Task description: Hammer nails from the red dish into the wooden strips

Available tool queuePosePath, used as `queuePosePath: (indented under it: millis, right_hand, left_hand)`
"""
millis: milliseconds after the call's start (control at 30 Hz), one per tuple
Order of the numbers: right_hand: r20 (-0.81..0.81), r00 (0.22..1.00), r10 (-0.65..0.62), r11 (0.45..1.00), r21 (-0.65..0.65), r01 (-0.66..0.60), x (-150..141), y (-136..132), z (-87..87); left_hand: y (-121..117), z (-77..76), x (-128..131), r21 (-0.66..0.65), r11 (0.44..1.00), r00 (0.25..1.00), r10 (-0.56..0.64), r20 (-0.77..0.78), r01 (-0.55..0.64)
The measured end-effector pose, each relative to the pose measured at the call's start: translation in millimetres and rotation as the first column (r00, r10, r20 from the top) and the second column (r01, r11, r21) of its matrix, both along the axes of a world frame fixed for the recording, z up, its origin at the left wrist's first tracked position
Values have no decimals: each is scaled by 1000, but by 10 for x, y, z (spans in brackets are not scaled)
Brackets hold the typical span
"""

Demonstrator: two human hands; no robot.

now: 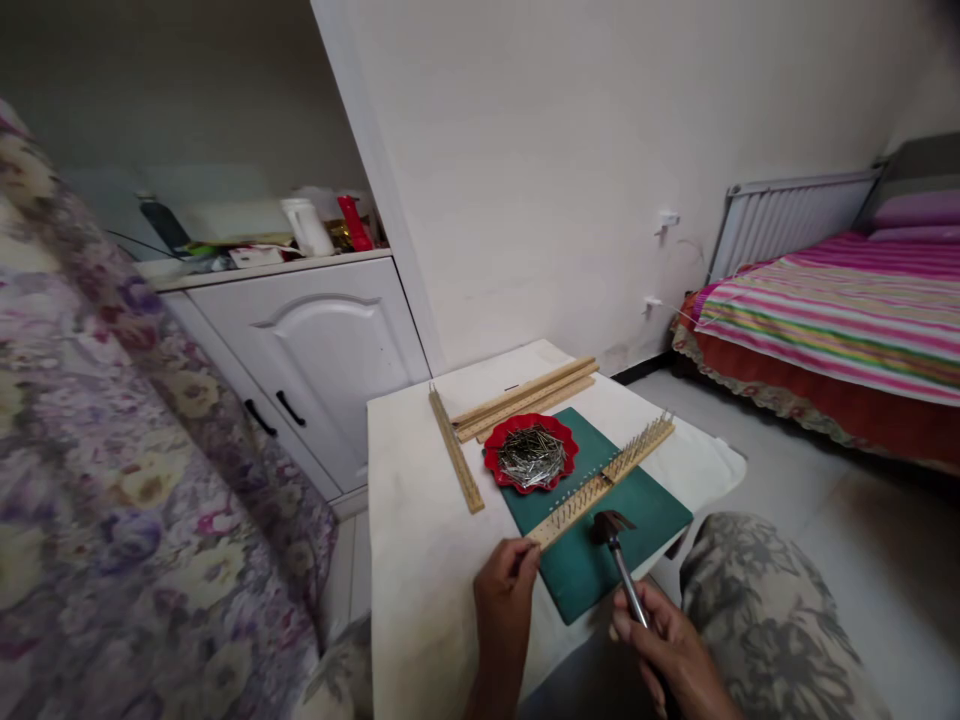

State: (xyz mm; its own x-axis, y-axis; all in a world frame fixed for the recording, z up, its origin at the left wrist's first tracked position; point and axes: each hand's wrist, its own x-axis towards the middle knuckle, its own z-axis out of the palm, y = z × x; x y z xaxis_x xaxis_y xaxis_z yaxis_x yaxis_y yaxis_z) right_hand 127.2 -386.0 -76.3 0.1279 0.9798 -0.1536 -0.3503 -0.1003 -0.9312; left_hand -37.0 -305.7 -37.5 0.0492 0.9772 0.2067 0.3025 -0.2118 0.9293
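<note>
My right hand (660, 635) is wrapped around the metal handle of a claw hammer (616, 530), whose dark head is over the green mat, just in front of a wooden strip (577, 510). Many nails stand upright along that strip, which lies slantwise across the green mat (574, 580). My left hand (508, 580) is closed in a pinch at the strip's near left end. Whether its fingertips grip the strip or a small nail is hidden. Behind the strip, a red scalloped dish (491, 462) holds a heap of loose nails (534, 455).
More wooden strips (525, 395) lie at the back of the cloth-covered table (420, 580), with another strip (456, 455) on the left. A white cabinet (330, 350) and floral curtain (225, 560) stand left. A bed (825, 310) is at the right. My knee (765, 600) is beside the table.
</note>
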Motion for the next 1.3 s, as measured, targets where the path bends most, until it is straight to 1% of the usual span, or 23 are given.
queuePosePath:
  millis: [133,200,300,533,667,933,1033,1100,1200,1300]
  right_hand:
    - [10,1000,28,999,-43,-28,80,-10,-94]
    - [1,1000,29,999,-43,-29,109,-13,-111]
    - [-18,999,38,998,-55,-39,147,-16,-113]
    - [-47,998,31,995,-94,-35,159,-10,-142]
    - [-36,999,31,994,-100,-34,157,-5,-156]
    - [-19,996,83,991,-101,-85,180,-7,-162]
    - [-38,998,56,992,-110,-60,183,-7,-177]
    - [-30,998,60,990,-122,-63,185,-6,-182]
    - [15,996,88,986,-145,-84,198,-6,-164]
    - [53,994,96,979,-184,-85,226,-24,-97]
  left_hand:
    - [217,53,102,74,997,991,13,-134,-3]
    - [279,56,171,109,994,982,19,-187,2]
    - [325,36,230,129,992,971,33,-238,-2]
    - [357,-24,227,147,989,959,33,-282,9]
    - [365,-28,241,161,987,955,54,-293,-6]
    - [369,-45,235,188,982,955,77,-285,-23]
    - [377,-48,234,199,980,954,86,-287,-28]
    - [379,-49,238,203,979,952,87,-292,-27]
    - [378,-56,245,201,979,948,81,-307,-18]
    - [376,-71,244,201,980,942,70,-329,-3]
